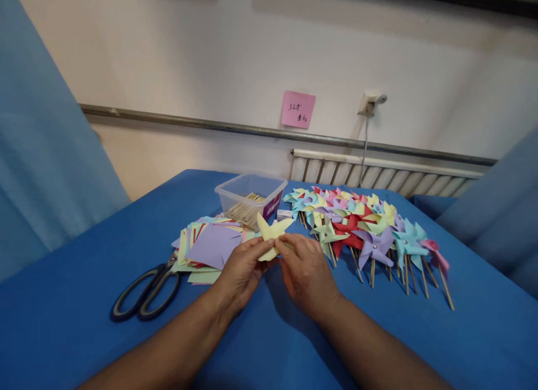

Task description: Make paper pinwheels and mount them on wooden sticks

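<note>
Between my two hands is a pale yellow paper pinwheel (271,228), its blades partly folded toward the middle. My left hand (247,267) pinches its lower left side, thumb on the centre. From the right, my right hand (305,269) pinches the paper near the same spot. Fingers cover the lower blades, and I cannot tell whether a pin is in the centre. Just left of my hands lies a pile of coloured paper squares (216,244), a purple one on top. Scissors (147,289) with dark handles rest beside that pile, their blades tucked under the paper.
Behind the pile stands a clear plastic box (235,188) holding thin wooden sticks (247,209). A small box (284,214) sits beside it. Many finished pinwheels (374,247) on sticks cover the right of the blue table (269,351). A radiator (386,174) runs along the wall.
</note>
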Action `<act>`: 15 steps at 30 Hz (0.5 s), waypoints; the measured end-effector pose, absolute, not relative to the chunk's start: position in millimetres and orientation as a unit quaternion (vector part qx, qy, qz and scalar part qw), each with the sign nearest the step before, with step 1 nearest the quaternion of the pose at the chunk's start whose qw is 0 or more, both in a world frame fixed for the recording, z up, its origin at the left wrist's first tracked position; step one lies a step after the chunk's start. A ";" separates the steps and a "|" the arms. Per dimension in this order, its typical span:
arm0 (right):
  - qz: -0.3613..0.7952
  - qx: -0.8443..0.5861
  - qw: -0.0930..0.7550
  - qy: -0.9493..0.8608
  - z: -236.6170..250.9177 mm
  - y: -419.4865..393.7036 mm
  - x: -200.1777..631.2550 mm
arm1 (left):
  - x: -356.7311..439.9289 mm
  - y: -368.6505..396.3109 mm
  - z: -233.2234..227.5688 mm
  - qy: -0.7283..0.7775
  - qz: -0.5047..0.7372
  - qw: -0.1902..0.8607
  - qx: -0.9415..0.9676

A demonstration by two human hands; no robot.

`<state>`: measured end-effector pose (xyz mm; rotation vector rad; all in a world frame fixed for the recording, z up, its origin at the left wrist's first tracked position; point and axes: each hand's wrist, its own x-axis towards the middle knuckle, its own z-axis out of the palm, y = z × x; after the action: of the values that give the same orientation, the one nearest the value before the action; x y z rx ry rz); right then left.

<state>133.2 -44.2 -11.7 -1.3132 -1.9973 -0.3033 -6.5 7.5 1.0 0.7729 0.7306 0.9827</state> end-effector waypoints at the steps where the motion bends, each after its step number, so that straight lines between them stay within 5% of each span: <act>1: -0.114 -0.506 0.356 -0.777 -11.6 -44.5 133.3 | -7.1 8.1 0.0 0.341 0.447 0.752 0.343; 15: -0.092 -0.490 0.377 -0.781 -11.1 -47.2 138.0 | -9.7 9.6 -2.9 0.347 0.412 0.784 0.307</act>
<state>138.0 -47.2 -11.1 -1.2522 -1.9962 -0.2364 -9.7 9.6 -2.9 0.6633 0.7497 0.8884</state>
